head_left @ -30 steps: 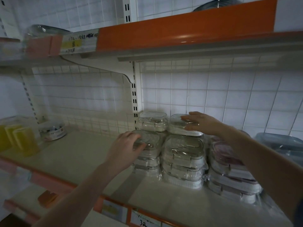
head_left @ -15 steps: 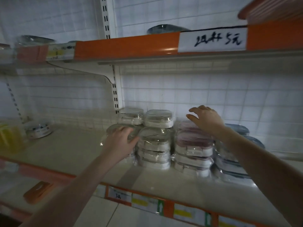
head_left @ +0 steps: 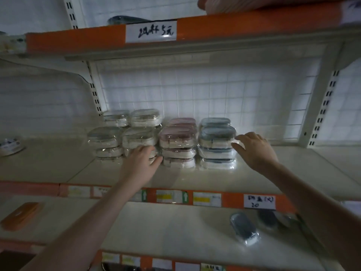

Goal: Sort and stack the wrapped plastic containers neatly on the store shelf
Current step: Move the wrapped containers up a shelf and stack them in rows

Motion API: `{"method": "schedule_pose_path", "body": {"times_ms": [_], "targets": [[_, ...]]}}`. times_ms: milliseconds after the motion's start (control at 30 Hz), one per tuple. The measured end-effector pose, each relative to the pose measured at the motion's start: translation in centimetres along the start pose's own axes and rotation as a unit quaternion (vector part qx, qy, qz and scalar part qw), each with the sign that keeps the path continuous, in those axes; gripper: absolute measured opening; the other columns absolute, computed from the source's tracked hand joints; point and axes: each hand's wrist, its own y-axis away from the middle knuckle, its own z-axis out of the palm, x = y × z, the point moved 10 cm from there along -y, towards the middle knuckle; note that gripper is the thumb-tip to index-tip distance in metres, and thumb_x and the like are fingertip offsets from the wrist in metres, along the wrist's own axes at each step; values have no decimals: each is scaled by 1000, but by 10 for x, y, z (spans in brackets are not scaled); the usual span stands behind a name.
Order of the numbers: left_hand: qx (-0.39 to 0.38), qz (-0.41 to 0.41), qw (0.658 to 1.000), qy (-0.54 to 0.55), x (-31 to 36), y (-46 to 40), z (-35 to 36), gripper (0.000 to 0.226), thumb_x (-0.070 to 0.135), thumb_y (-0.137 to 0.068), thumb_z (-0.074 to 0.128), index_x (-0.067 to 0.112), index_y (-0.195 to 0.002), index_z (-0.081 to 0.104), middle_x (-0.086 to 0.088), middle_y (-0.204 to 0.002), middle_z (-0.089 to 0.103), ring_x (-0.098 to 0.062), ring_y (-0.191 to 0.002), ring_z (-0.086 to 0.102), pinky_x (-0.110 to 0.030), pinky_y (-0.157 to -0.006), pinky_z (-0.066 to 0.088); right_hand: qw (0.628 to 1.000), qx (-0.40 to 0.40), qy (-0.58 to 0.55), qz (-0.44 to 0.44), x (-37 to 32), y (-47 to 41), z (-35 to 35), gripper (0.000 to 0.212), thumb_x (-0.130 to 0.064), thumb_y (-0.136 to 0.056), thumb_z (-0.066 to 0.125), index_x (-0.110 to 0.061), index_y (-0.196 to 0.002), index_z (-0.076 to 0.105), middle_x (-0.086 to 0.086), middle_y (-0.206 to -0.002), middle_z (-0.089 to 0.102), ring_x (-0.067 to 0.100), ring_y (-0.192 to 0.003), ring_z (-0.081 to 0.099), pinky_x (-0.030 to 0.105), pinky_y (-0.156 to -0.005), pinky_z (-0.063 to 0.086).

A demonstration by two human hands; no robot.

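Observation:
Wrapped plastic containers stand in stacks on the middle shelf. From left to right there is a clear stack, a second clear stack, a pink-lidded stack and a blue-lidded stack. Two more clear containers sit behind them. My left hand rests with loose fingers against the front of the second clear stack, hiding its lower part. My right hand has spread fingers touching the right side of the blue-lidded stack.
The upper shelf with an orange edge and a handwritten label hangs close above. On the lower shelf lie a wrapped blue container at right and an orange box at left. A small round item sits far left.
The view has shifted right and pulled back. My left hand moved from the leftmost clear stack to the second one. My right hand moved from above the pink stack to the blue stack's right side.

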Motion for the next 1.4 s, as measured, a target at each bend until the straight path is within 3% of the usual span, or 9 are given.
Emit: {"method": "schedule_pose_path", "body": {"times_ms": [200,400,600,700,767,900,1000,1200,1400], "targets": [[-16,36,999,28,17,40,13,42,38,-90,58,14,-125,57,-7,-127,57,-29,-119,49,-37,-96,41,998,-4,-3,65,28,78,-1,44,-40,-94,50,-13,-129,54,14,-126,53,31,-115,49,40,-96,39],[-34,41,997,56,23,87,28,45,34,-90,59,8,-127,55,-11,-128,55,-31,-120,47,-40,-97,39,994,-19,25,108,46,156,-1,39,-38,-92,52,-16,-124,55,14,-120,53,34,-110,50,38,-91,38],[-64,60,993,84,48,128,49,43,35,-91,58,11,-126,55,-4,-127,54,-25,-120,46,-36,-94,40,989,-22,22,142,70,215,-9,31,-32,-91,56,-8,-110,60,18,-111,56,38,-103,54,41,-83,41],[-83,70,991,78,68,146,67,47,38,-93,54,12,-132,50,-3,-133,50,-23,-125,42,-35,-98,40,988,-15,4,154,90,238,-7,32,-31,-90,58,-10,-115,61,19,-114,57,38,-103,53,42,-85,41],[-98,74,990,74,84,156,83,47,38,-93,54,13,-133,48,-3,-134,49,-22,-126,41,-34,-99,39,986,-24,-1,163,109,254,1,35,-32,-90,59,-14,-120,59,19,-113,57,38,-103,54,42,-84,42],[-132,80,985,76,124,175,130,50,39,-93,53,12,-135,47,-3,-137,47,-21,-128,39,-32,-102,37,983,-43,4,177,161,280,16,28,-27,-86,64,-10,-108,62,18,-100,57,41,-93,56,40,-74,43],[-159,74,982,74,157,190,171,50,37,-92,56,9,-132,49,-6,-134,48,-25,-125,42,-34,-100,39,977,-76,5,198,208,295,29,36,-31,-88,61,-13,-120,59,16,-107,57,38,-100,55,41,-81,43],[-174,51,980,78,217,207,244,49,37,-91,56,7,-129,52,-9,-130,52,-29,-123,45,-36,-97,41,974,-108,-12,201,286,304,58,38,-32,-90,57,-12,-122,57,14,-117,55,35,-106,52,39,-86,41],[-177,29,982,56,231,204,302,49,38,-91,57,11,-132,49,-5,-131,50,-24,-123,43,-33,-96,41,973,-141,-27,179,317,289,96,38,-32,-90,57,-15,-124,55,13,-118,53,33,-109,50,38,-87,40]]}}
